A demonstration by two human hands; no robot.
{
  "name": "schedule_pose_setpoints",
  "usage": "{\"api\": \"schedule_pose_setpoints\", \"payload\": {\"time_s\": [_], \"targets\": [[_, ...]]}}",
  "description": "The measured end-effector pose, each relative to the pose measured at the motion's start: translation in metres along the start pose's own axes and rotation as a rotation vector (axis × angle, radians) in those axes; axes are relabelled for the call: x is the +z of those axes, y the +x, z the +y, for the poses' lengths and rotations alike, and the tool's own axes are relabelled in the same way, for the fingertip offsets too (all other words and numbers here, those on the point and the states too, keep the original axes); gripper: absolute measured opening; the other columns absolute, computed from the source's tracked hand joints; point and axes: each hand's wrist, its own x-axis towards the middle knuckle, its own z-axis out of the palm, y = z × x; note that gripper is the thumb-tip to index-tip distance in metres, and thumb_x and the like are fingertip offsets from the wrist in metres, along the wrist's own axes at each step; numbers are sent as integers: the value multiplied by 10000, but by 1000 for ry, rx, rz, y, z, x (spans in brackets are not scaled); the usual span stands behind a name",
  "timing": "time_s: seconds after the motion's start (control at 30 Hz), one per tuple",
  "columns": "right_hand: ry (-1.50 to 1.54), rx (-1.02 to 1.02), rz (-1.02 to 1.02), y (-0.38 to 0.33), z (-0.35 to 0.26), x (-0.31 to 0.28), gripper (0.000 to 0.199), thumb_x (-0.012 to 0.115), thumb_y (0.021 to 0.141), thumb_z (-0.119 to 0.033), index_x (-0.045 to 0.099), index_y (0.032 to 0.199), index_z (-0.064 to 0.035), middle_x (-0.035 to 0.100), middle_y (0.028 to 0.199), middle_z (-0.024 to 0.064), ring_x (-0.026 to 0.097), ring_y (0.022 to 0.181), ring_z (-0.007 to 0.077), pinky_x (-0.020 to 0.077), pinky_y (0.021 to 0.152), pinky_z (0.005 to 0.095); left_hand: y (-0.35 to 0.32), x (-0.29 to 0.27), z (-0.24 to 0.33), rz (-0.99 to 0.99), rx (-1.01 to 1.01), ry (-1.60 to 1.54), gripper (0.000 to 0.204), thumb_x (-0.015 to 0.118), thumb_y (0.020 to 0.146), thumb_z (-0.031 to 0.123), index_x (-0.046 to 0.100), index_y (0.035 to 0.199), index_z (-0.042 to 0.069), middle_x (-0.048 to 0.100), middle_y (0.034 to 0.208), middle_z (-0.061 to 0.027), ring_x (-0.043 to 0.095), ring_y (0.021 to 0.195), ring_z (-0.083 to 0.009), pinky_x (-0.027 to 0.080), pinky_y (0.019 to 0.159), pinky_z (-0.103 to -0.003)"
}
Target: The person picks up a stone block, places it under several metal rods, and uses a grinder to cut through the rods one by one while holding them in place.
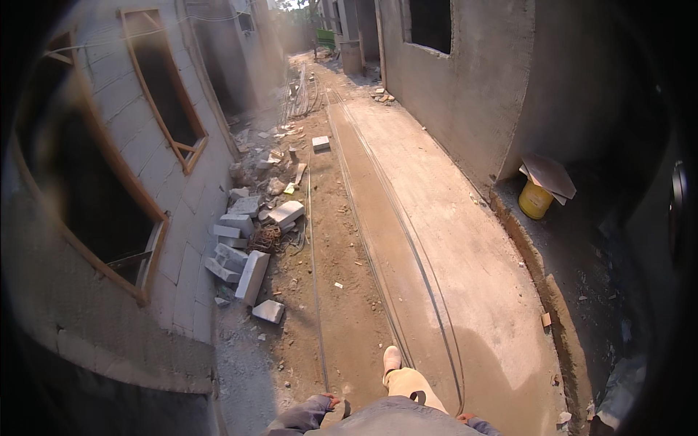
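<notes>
At the lower edge my left hand (332, 401) shows only in part beyond a grey-blue sleeve. Its fingers are too small and too much hidden to tell whether anything is in them. My right hand (464, 418) also shows just a little, low beside my body. The near end of a long thin dark rod (440, 309) meets its fingers in the picture; whether they grip it I cannot tell. One light-coloured shoe (392, 357) and a beige trouser leg are forward, beside other long thin rods (363, 254) stretching up the lane.
Pale blocks (252, 277) and rubble lie along the left wall, by wood-framed window openings (178, 145). A single block (321, 143) sits farther up the dirt. On the right, a raised edge (534, 254) borders a shaded area with a yellow bucket (535, 201) under flat boards.
</notes>
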Motion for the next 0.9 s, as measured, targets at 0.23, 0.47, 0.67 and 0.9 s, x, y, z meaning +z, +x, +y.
{"api": "schedule_pose_setpoints", "payload": {"time_s": [0.23, 0.47, 0.67, 0.9], "targets": [[386, 416, 222, 96, -103, -149, 276, 647, 785, -200, 606, 1030, -81, 655, 808, 134, 632, 656, 247, 530, 615, 411, 104, -158, 144, -24, 73, -101, 560, 619, 798, 482, 542, 1192, 91, 641, 1021, -92, 609, 952, -212, 474, 846, -335], [-63, -61, 313, 187, -352, -314, 325, 639, 704, -91, 610, 1026, -58, 615, 691, 113, 617, 589, 214, 526, 537, 358, 213, -256, 149, 344, 129, -731, 333, 662, 826, 186, 547, 1081, 6, 645, 914, -90, 607, 768, -144, 502, 680, -283], [-219, -339, 319, 295, -571, -322, 307, 665, 713, -104, 641, 1014, -51, 637, 718, 77, 623, 650, 165, 523, 603, 285, 241, -298, 29, -198, 105, 142, 466, 538, 770, 516, 620, 1084, 181, 646, 1027, -102, 609, 936, -293, 465, 821, -363], [70, -85, 40, 366, -651, -378, 320, 698, 741, -85, 626, 1050, -41, 636, 739, 99, 622, 617, 171, 527, 574, 305, 331, -460, 23, -276, -136, 100, 425, 522, 761, 498, 639, 986, 157, 652, 966, -119, 611, 879, -292, 457, 751, -388]]}}
